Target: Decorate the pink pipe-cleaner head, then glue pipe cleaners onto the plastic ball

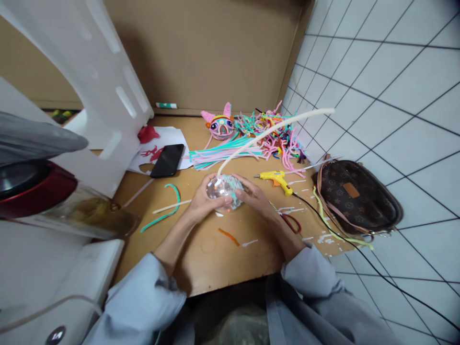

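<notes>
Between both palms sits a clear plastic ball (218,188), its right side covered in pale green and white fuzzy stems. My left hand (201,202) is closed around its left side, and my right hand (256,195) grips the right, thumbs on the near face. From the ball's top a long white pipe cleaner (273,128) curves up to the right. Right of my right hand lies a yellow glue gun (276,178), with red-handled scissors (292,223) below it. A teal pipe cleaner (177,201) lies left of my left hand; an orange one (229,236) is nearer me.
Behind are a decorated animal-face ball (221,127), striped pipe cleaners (224,151) and a tangled colourful heap (276,136). A black phone (167,160) rests on paper at left. A brown handbag (359,196) stands by the tiled wall; the black cord (334,230) runs right.
</notes>
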Demonstrator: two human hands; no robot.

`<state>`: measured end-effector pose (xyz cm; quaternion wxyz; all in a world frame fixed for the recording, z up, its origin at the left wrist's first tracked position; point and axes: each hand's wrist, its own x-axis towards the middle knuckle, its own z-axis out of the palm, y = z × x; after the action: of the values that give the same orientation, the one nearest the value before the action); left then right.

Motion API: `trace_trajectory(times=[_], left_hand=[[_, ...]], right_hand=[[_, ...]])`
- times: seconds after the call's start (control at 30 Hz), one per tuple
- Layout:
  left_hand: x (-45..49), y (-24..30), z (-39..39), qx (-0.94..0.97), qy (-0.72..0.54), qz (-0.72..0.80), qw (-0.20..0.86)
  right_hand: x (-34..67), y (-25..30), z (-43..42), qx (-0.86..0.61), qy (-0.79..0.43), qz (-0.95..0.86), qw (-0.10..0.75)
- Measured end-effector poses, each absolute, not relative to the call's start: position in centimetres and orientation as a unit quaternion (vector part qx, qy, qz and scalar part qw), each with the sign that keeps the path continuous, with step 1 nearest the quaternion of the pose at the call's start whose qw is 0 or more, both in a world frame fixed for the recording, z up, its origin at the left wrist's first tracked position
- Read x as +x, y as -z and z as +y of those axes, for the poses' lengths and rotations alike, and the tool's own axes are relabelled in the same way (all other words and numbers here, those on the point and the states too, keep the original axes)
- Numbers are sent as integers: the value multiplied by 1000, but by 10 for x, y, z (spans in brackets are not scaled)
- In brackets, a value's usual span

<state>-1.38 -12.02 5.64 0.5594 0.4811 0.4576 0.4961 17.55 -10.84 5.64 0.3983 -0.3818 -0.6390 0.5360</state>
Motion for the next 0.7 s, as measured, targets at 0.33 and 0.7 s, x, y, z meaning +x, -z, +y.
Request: trace_trajectory(times=[0.33, 0.7], left_hand=[[-10, -63, -121, 378, -522, 430, 632], [-10, -60, -123, 353, -544, 424, 633]], right_hand=[[176, -52, -108, -364, -558, -626, 406], [165, -45, -107, -380, -565, -600, 420]])
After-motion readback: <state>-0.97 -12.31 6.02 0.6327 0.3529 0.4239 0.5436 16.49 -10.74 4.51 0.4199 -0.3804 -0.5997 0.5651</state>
